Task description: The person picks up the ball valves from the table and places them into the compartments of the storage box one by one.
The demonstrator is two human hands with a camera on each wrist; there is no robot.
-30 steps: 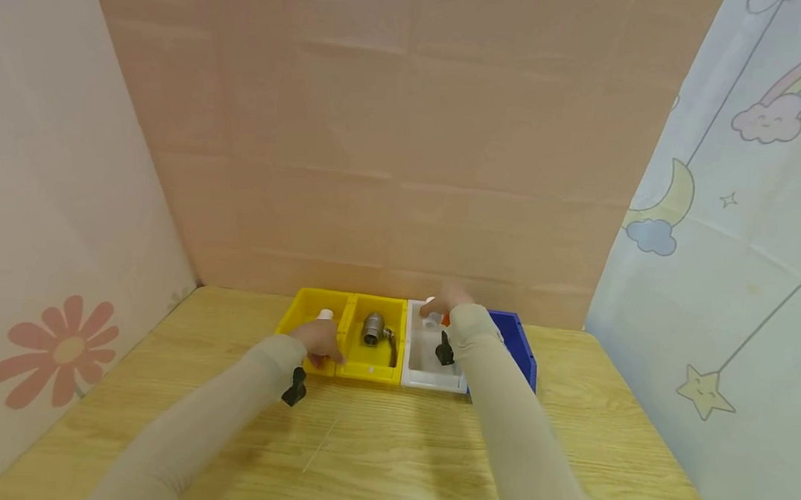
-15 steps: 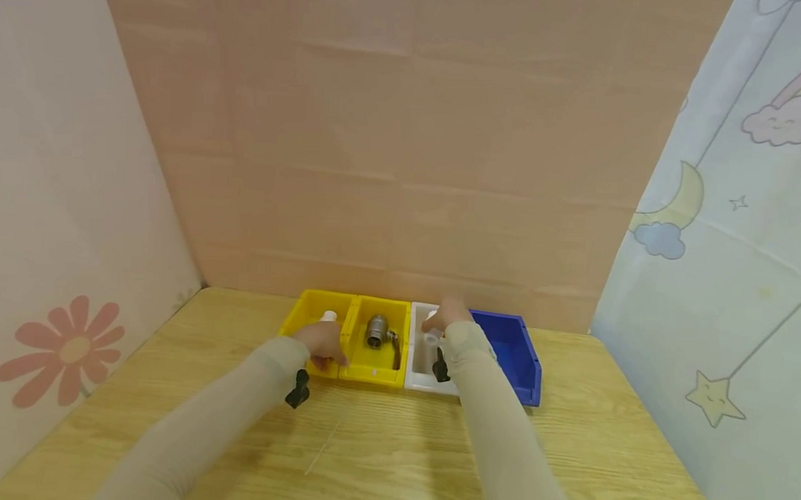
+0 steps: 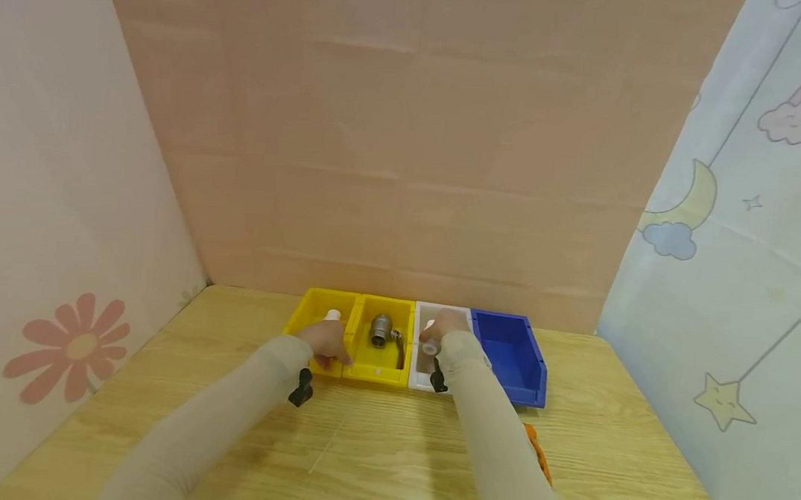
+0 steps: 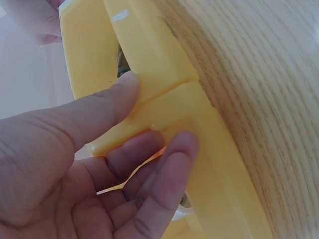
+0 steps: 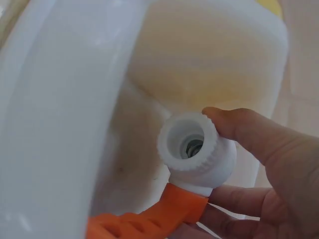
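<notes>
My right hand is in the white bin, gripping a white plastic valve with an orange handle. One round ribbed end of the valve faces the right wrist camera. At the front of the two yellow bins is my left hand. Its thumb and loosely bent fingers lie about the rim between them, with nothing picked up. A metal ball valve with a lever sits in the right yellow bin. A white piece shows in the left yellow bin, mostly hidden by my hand.
A blue bin stands at the right end of the row. Beside my right forearm, an orange thing shows partly. The wooden table extends in front; papered walls stand behind and at both sides.
My right hand has gone lower into the white bin with the white valve. More of the blue bin shows, and an orange thing has appeared beside the right forearm. My left hand stays put.
</notes>
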